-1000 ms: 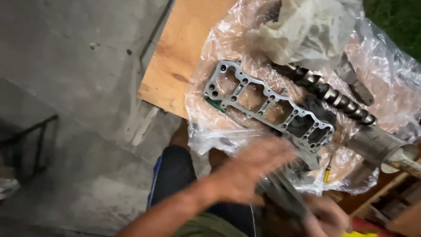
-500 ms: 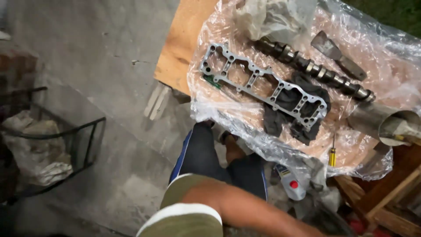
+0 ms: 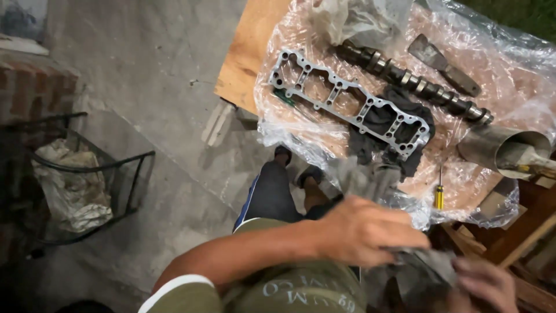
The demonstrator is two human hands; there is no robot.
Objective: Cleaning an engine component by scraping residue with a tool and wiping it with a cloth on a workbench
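Note:
My left hand (image 3: 370, 232) reaches across my body and is closed on a crumpled grey cloth (image 3: 425, 268) low in the view. My right hand (image 3: 483, 285) grips the same cloth from the right, partly cut off by the bottom edge. Both hands are blurred. Just beyond them a wooden board (image 3: 246, 55) carries a clear plastic sheet (image 3: 301, 139). On the sheet lie a flat metal ladder-shaped frame (image 3: 347, 103), a dark camshaft (image 3: 414, 84) and a dark rag (image 3: 405, 153) under the frame's right end.
A metal scraper (image 3: 443, 72), a steel cylinder sleeve (image 3: 509, 152) and a yellow-handled screwdriver (image 3: 439, 196) lie at the board's right. A wire basket with cloth (image 3: 75, 179) stands on the concrete floor at the left, by a brick wall (image 3: 35, 87). My legs are below the board's edge.
My hands dropped out of sight half a second ago and are back now, holding the grey cloth. The view has swung left, bringing in the basket and the brick wall.

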